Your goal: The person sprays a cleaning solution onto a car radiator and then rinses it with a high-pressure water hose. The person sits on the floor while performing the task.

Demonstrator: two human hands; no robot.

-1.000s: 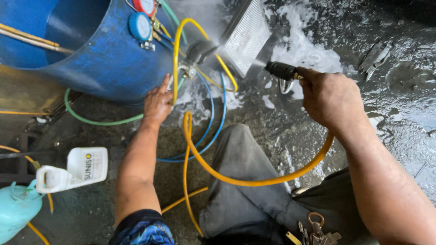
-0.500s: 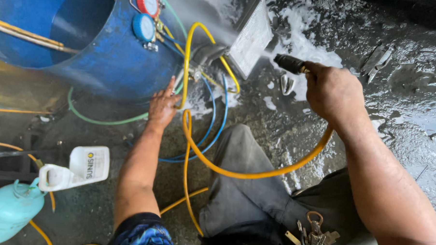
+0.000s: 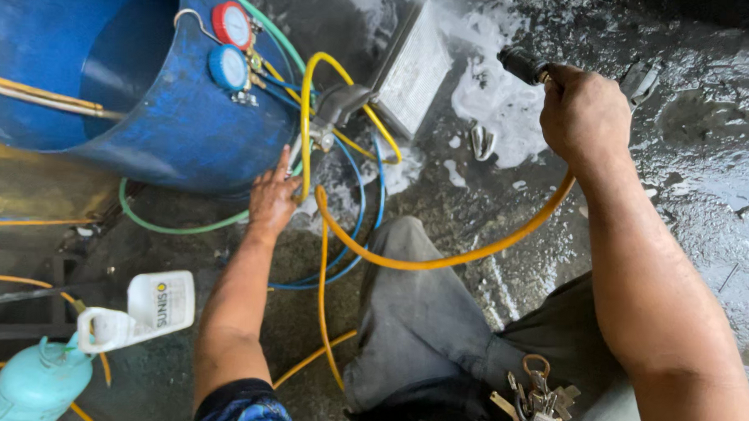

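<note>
- Coil (image 3: 413,67), a grey finned panel, stands tilted at far centre beside the blue drum (image 3: 145,119), foam on the wet ground right of it.
- Right hand (image 3: 585,114) is clenched around the nozzle (image 3: 522,65), aimed at the coil.
- Left hand (image 3: 273,200) rests spread on the hoses (image 3: 341,226) near the drum.
- Washing looks underway, suds not yet rinsed.

A large blue plastic barrel (image 3: 105,77) fills the far left, with a red-faced round gauge (image 3: 232,25) and a blue-faced round gauge (image 3: 228,67) hanging on its rim. A thin green hose (image 3: 171,226) curves along the wet floor (image 3: 708,164) below the barrel. Near left, a white plastic jug with a handle (image 3: 151,306) lies on its side just beside a pale turquoise gas cylinder (image 3: 28,385). A bunch of metal keys on a ring (image 3: 538,395) hangs at the near right. White foam (image 3: 499,99) spreads over the far floor.
</note>
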